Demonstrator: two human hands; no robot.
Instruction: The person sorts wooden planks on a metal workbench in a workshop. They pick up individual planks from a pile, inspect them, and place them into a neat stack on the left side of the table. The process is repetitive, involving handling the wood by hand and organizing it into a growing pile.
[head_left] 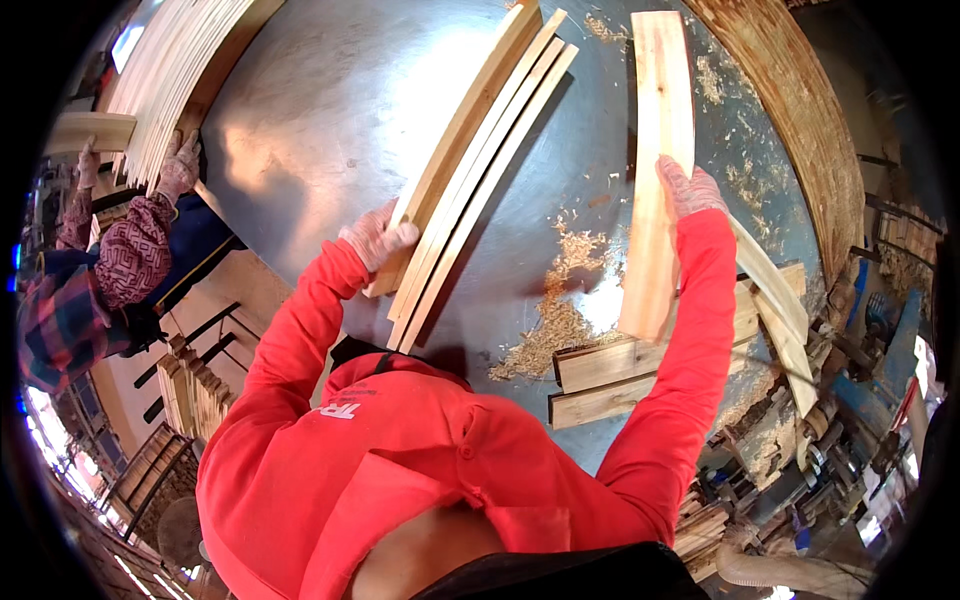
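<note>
My gloved left hand [380, 237] grips the outer side of a thick wooden board [465, 135], close to its near end. Alongside that board lie thin wooden strips [490, 180], on edge and roughly parallel. To the right, a wide pale wooden plank [655, 255] with a few knots is in my gloved right hand [692, 188]. The thumb presses on its face and the fingers curl over its right edge. Whether the plank rests on the metal table or is lifted off it, I cannot tell.
Wood shavings [565, 310] lie on the metal table [310, 120]. Short boards [610, 385] sit at its near right, with a long timber beam [790, 110] along the right edge. A co-worker's gloved hand [178, 165] touches stacked strips [185, 65] at the far left. Machinery [880, 360] stands at right.
</note>
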